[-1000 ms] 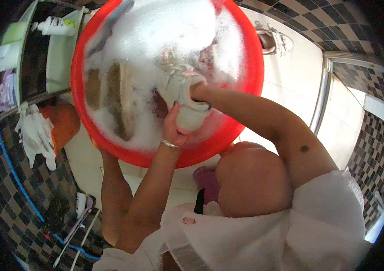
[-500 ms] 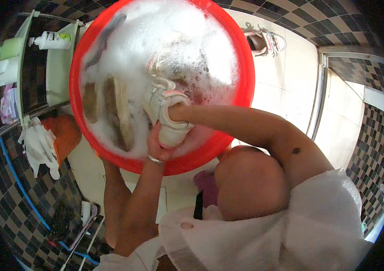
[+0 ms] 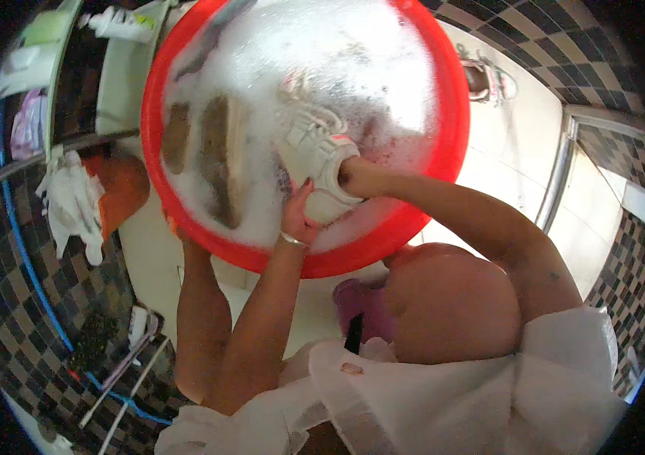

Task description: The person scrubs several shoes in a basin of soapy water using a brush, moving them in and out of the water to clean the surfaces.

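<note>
We look mid-steadying: shoe (image 3: 315, 155) in suds (image 3: 262, 83) at the near middle of the tub (image 3: 455, 136), left hand (image 3: 299, 216) gripping its heel (image 3: 328, 205), right hand (image 3: 360, 179) inside, grip hidden; next move likely needs firm heel hold.

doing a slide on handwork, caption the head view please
Left hand holding a white lace-up sneaker, right hand tucked inside it, amid white suds in a round red plastic tub.

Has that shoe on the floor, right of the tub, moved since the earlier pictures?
No. Judged against the metal door track, the floor shoe keeps its place beside the red tub; the whole view shifted instead.
</note>
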`<control>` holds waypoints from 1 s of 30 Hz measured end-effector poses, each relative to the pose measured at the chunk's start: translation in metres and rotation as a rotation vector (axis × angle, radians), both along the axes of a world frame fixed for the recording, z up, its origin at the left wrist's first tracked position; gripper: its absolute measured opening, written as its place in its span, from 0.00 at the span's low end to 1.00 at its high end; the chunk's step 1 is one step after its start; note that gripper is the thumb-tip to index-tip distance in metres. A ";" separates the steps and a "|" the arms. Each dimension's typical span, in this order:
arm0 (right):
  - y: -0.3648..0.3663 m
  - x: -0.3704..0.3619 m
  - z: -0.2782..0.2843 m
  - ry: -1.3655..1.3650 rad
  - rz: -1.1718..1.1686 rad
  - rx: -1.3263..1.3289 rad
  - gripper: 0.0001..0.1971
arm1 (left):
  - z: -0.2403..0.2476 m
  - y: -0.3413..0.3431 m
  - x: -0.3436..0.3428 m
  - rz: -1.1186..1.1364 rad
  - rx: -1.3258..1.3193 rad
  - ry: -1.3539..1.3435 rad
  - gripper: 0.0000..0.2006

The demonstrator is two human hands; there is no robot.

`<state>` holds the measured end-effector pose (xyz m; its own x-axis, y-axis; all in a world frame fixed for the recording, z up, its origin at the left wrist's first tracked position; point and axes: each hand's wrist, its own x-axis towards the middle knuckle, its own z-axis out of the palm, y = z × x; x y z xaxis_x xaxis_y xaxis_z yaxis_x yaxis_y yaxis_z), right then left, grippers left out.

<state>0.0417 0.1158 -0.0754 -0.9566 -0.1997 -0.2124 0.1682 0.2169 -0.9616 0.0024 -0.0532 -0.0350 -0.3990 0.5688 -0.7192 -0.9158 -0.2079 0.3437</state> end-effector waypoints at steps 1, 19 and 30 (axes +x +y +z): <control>0.005 -0.004 0.031 -0.152 -0.022 0.070 0.12 | -0.003 -0.011 -0.008 -0.018 -0.031 -0.029 0.22; 0.034 -0.022 -0.023 -0.143 -0.156 0.502 0.22 | -0.034 -0.004 -0.033 -0.677 -0.581 -0.064 0.20; -0.002 -0.013 0.061 -0.775 -0.449 -1.320 0.32 | 0.065 -0.010 -0.015 -0.460 -0.883 1.169 0.38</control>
<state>0.0285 0.1143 -0.0139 -0.7338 -0.3735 -0.5674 0.5020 -0.8609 -0.0825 -0.0131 -0.0632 0.0301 -0.8779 0.3712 -0.3023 0.0197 0.6590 0.7519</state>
